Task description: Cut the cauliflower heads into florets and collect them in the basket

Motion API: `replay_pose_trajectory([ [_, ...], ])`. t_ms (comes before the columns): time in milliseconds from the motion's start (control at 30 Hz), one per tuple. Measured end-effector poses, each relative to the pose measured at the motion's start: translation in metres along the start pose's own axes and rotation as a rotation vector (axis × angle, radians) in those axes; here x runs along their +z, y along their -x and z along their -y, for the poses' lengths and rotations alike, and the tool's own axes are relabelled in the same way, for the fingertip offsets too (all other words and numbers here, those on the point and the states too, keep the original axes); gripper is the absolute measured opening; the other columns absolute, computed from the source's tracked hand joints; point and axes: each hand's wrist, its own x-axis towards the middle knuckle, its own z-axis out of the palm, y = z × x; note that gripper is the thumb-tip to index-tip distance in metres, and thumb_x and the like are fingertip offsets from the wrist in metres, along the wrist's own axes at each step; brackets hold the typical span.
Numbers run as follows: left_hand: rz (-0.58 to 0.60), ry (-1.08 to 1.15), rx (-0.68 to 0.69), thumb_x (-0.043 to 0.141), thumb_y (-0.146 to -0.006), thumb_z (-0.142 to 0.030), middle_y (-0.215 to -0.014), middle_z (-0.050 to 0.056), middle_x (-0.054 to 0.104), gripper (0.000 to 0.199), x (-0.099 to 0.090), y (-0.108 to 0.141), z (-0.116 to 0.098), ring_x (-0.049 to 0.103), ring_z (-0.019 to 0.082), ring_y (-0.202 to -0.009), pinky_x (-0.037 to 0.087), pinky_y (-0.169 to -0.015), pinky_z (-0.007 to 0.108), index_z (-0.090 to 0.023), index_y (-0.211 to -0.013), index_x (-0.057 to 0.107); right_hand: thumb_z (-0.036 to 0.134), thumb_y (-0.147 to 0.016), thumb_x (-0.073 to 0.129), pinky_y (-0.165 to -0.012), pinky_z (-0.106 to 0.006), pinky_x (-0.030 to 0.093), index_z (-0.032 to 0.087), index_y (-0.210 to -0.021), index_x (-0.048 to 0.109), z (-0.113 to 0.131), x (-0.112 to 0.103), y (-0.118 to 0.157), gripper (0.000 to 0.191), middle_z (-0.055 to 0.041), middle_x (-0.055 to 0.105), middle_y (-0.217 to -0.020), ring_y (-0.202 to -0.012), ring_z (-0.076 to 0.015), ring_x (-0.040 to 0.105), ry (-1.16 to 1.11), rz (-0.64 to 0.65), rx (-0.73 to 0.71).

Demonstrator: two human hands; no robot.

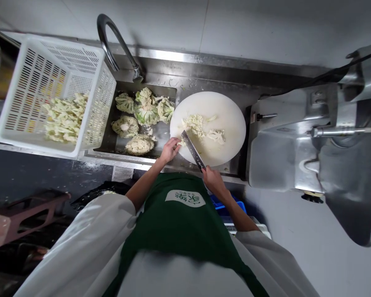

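My right hand (214, 180) is wrapped round the handle of a kitchen knife (192, 149). The blade points away and to the left, low over the round white cutting board (231, 119). At the board's left edge my left hand (170, 149) has its fingers curled and pinched on a small cauliflower piece (181, 142), close to the knife's tip and partly hidden by the fingers. Beyond the blade lies a heap of chopped cauliflower (194, 123). To its right sits a larger cut floret (217, 135).
Several cauliflower heads (146, 113) lie in the sink (162, 142) left of the board, below a curved faucet (106, 37). A white basket (92, 99) with cut cauliflower (66, 117) stands farther left. Close on the right is a metal slicing machine (275, 152).
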Motion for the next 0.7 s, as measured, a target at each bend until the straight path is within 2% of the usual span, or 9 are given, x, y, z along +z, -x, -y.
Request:
replay_pose_trajectory([
  [267,0.004,0.061,-0.102,0.058,-0.098,-0.036,-0.109,0.011,0.069,0.024,-0.004,-0.003,0.001,0.063,0.016,-0.078,0.056,-0.076,0.032,-0.018,-0.109,0.070,0.033,-0.109,0.037,-0.074,-0.028,0.037,0.013,-0.108,0.064,0.014,-0.001,-0.029,0.034,-0.0152,0.075,-0.104,-0.096,-0.0238,0.070,-0.100,0.025,-0.014],
  [367,0.038,0.134,-0.129,0.065,-0.092,-0.034,-0.110,0.010,0.067,0.025,-0.004,-0.009,-0.004,0.060,0.014,-0.074,0.054,-0.074,0.030,-0.019,-0.111,0.071,0.034,-0.108,0.040,-0.076,-0.027,0.038,0.014,-0.106,0.066,0.007,-0.003,-0.036,0.033,-0.0147,0.076,-0.105,-0.098,-0.0238,0.069,-0.097,0.009,-0.033],
  [433,0.031,0.214,-0.179,0.071,-0.085,-0.030,-0.114,0.010,0.064,0.031,-0.002,-0.014,-0.008,0.058,0.013,-0.072,0.052,-0.072,0.029,-0.019,-0.115,0.072,0.035,-0.108,0.041,-0.076,-0.027,0.037,0.014,-0.106,0.065,-0.002,-0.008,-0.031,0.033,-0.0140,0.076,-0.104,-0.098,-0.0240,0.069,-0.077,-0.023,-0.018],
  [500,-0.085,0.321,-0.292,0.074,-0.079,-0.027,-0.114,0.009,0.062,0.036,-0.001,-0.018,-0.008,0.057,0.012,-0.071,0.050,-0.069,0.027,-0.020,-0.115,0.073,0.036,-0.109,0.038,-0.075,-0.028,0.037,0.014,-0.109,0.064,-0.010,-0.013,-0.019,0.034,-0.0136,0.075,-0.101,-0.095,-0.0243,0.069,-0.045,-0.078,0.026],
  [567,-0.315,0.492,-0.455,0.071,-0.078,-0.025,-0.107,0.007,0.063,0.030,-0.006,-0.023,-0.004,0.056,0.012,-0.072,0.048,-0.068,0.026,-0.021,-0.108,0.074,0.036,-0.109,0.034,-0.073,-0.028,0.036,0.014,-0.112,0.063,-0.016,-0.017,-0.006,0.037,-0.0130,0.074,-0.095,-0.089,-0.0244,0.069,-0.010,-0.105,0.043],
  [633,-0.538,0.718,-0.618,0.065,-0.079,-0.023,-0.099,0.005,0.063,0.022,-0.017,-0.028,0.003,0.057,0.012,-0.075,0.048,-0.068,0.024,-0.021,-0.100,0.073,0.037,-0.109,0.033,-0.071,-0.029,0.035,0.014,-0.114,0.062,-0.017,-0.019,0.005,0.037,-0.0119,0.074,-0.090,-0.084,-0.0241,0.068,0.017,-0.076,0.012],
  [700,-0.656,0.886,-0.748,0.061,-0.078,-0.020,-0.096,0.005,0.064,0.016,-0.029,-0.031,0.009,0.057,0.012,-0.076,0.045,-0.064,0.022,-0.020,-0.091,0.071,0.036,-0.109,0.034,-0.070,-0.029,0.034,0.015,-0.113,0.062,-0.015,-0.017,0.009,0.036,-0.0111,0.074,-0.089,-0.082,-0.0236,0.068,0.029,-0.009,-0.043],
])
